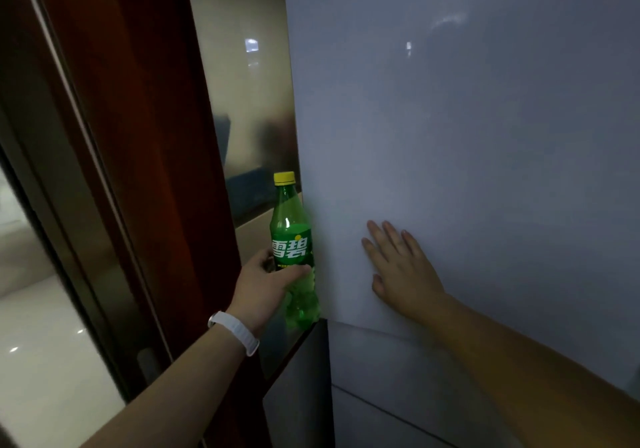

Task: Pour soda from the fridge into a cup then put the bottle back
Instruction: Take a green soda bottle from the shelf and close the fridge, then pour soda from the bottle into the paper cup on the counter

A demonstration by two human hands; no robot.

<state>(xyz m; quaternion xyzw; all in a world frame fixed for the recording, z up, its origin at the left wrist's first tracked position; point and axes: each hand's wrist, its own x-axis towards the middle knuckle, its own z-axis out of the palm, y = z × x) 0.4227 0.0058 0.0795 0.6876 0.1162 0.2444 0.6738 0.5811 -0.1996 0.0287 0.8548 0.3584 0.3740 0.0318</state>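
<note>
The left hand is clamped round the lower half of the green soda bottle, which is upright and capped, just beside the left edge of the fridge door. The right hand lies flat near the door's lower left corner, fingers straight and slightly apart. It looks like the fetching step, with the door being pressed shut. No cup shows, so next comes finding 1.
</note>
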